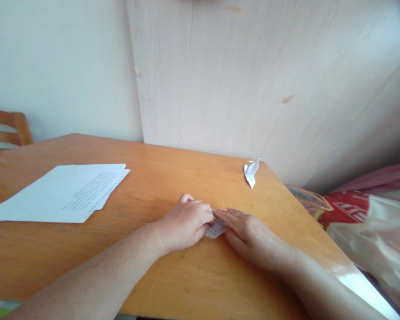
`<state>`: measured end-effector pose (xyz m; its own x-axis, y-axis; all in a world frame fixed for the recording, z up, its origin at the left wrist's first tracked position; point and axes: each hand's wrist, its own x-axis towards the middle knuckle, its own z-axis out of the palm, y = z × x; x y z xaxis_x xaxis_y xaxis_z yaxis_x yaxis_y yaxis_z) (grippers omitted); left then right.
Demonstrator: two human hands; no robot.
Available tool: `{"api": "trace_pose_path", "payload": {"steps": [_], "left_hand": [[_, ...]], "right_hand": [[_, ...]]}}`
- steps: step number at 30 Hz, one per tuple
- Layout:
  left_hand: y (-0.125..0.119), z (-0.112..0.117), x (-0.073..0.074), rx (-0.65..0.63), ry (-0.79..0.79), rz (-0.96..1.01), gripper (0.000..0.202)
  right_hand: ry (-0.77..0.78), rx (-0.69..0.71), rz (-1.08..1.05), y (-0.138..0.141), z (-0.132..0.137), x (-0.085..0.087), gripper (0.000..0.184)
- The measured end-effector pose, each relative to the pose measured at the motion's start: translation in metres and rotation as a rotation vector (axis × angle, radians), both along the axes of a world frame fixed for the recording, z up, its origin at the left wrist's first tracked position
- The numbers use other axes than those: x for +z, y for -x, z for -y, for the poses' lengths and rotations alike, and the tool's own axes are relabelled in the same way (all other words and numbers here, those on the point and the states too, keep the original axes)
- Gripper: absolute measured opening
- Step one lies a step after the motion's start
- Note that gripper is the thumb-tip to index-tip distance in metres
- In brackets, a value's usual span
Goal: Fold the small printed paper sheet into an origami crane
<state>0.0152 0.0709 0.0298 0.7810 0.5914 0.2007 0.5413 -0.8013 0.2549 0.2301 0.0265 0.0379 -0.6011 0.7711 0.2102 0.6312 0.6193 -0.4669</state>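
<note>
Between my hands, on the wooden table, lies a small folded piece of printed paper [215, 230], partly covered by my fingers. My left hand [188, 222] is curled, its fingertips closed on the paper's left side. From the other side, my right hand [245, 231] rests with its fingers stretched out over the paper's upper right part, pressing it to the tabletop. Farther back, near the table's right corner, sits a folded paper figure [251, 172] with printed marks, standing apart from both hands.
A stack of white sheets [63, 191], the top one with printed text, lies on the left of the table [173, 166]. Pale boards and a wall rise behind it. A wooden chair [11, 126] stands far left. Red and white plastic bags [363, 218] crowd the right edge.
</note>
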Motion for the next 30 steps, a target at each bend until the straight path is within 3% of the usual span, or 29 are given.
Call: {"api": "trace_pose_path", "payload": {"steps": [3,8,11,17,25,30], "left_hand": [[-0.001,0.000,-0.001,0.023,0.002,0.010,0.013],[-0.001,-0.001,-0.004,0.075,0.036,0.068,0.014],[0.000,-0.002,-0.004,0.089,0.069,0.065,0.011],[0.003,-0.002,-0.005,0.158,0.104,0.088,0.005],[0.008,-0.010,-0.004,0.219,0.420,0.224,0.017],[0.009,-0.010,0.003,0.324,0.324,0.076,0.019]], "right_hand": [[0.040,-0.026,0.042,-0.004,0.000,0.001,0.028],[0.041,0.076,0.051,-0.007,0.001,0.005,0.041],[-0.006,0.127,0.114,-0.008,0.001,0.005,0.048],[-0.115,0.108,0.274,-0.004,0.002,0.000,0.041],[-0.175,0.121,0.360,-0.001,0.002,-0.001,0.038],[-0.179,0.129,0.352,-0.003,0.001,-0.001,0.035]]}}
